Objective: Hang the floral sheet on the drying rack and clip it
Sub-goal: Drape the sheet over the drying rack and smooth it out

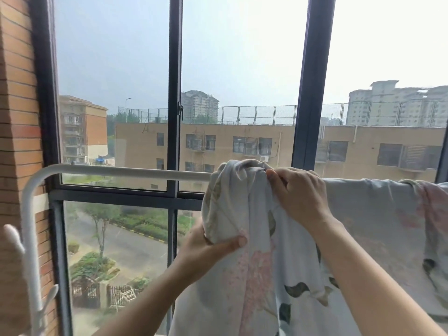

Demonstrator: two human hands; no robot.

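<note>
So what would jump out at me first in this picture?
The floral sheet, bunched over the white rack bar at centre-right, catches the eye first, with the right hand pinching its top at the bar and the left hand gripping a fold below. Behind it, a dark-framed window fills the view, showing tan buildings under a hazy sky.

Your pale blue floral sheet (373, 214), pink blooms and dark leaves, hangs draped over the white drying rack (121, 171), bunched at its left edge, the bar's left stretch bare.
</note>
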